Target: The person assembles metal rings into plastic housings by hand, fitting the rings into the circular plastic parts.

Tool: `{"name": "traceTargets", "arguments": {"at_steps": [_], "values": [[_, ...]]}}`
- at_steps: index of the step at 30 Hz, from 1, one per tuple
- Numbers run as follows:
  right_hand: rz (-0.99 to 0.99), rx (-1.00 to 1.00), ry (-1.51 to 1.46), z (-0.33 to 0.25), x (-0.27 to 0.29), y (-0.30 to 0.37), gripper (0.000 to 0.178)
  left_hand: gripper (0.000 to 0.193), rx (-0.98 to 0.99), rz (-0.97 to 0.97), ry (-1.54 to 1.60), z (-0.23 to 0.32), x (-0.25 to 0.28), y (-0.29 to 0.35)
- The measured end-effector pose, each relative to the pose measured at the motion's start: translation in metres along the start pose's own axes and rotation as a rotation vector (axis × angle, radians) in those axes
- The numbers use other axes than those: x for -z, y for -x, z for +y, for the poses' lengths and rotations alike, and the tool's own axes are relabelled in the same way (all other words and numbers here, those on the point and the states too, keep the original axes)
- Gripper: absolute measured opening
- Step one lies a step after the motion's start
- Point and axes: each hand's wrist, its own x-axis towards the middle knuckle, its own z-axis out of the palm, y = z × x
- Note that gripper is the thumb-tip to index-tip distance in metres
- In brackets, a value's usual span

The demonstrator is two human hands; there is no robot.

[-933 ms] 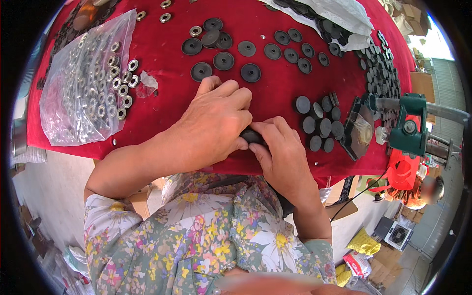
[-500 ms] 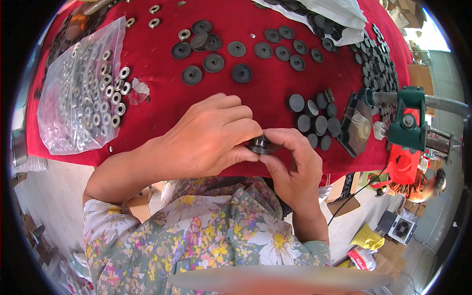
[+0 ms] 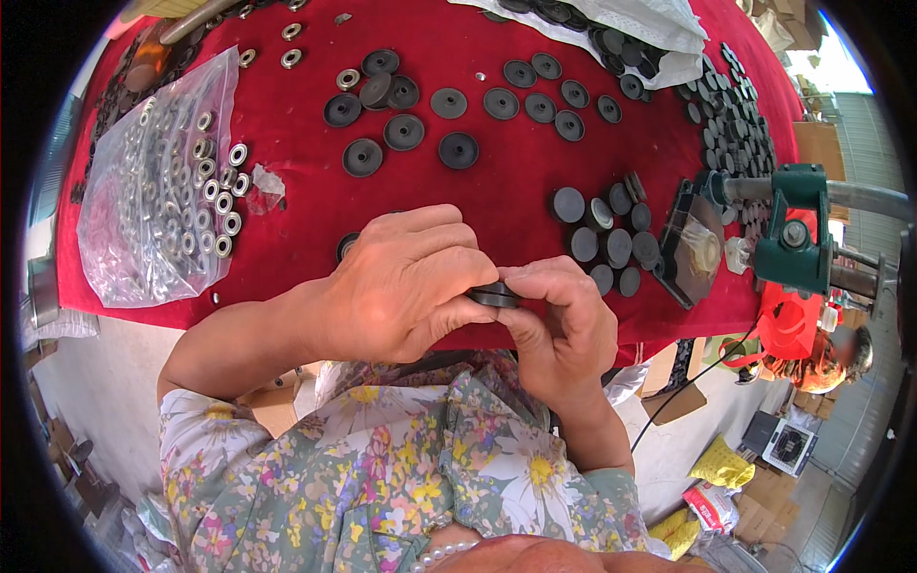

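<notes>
Both my hands meet over the near edge of the red cloth, pinching one round black plastic disc (image 3: 494, 295) between them. My left hand (image 3: 406, 282) grips its left side between thumb and fingers. My right hand (image 3: 564, 315) has thumb and forefinger closed on its right side. The fingers cover both ends, so only its dark rim and part of the top show. Another dark disc (image 3: 347, 245) lies partly hidden behind my left hand. Several loose black discs (image 3: 403, 132) lie farther off, and a metal ring bearing (image 3: 348, 79) rests beside them.
At left lies a clear plastic bag (image 3: 153, 201) of bearings, some spilling from its mouth. Several black caps (image 3: 618, 247) sit at right, near a green metal clamp (image 3: 800, 229) on a steel bar. A white sack (image 3: 659, 38) with more black parts is at the back.
The held piece showed two stacked layers with a gap; now it looks flatter and more level. Both hands have shifted slightly left and lower. A disc behind my left hand has come into view.
</notes>
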Motion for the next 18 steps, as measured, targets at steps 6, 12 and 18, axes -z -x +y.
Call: {"name": "traceTargets", "arguments": {"at_steps": [6, 12, 18], "values": [[0.036, 0.066, 0.031, -0.001, -0.002, -0.003, 0.025, 0.029, 0.018, 0.034, 0.036, 0.004, 0.001, -0.002], [0.057, 0.039, -0.101, 0.003, -0.002, -0.001, 0.025, 0.025, 0.028, 0.059, 0.056, 0.005, -0.001, -0.001], [-0.013, -0.121, 0.205, -0.01, 0.028, -0.004, 0.027, 0.045, 0.185, -0.145, 0.048, 0.001, -0.001, -0.002]]}}
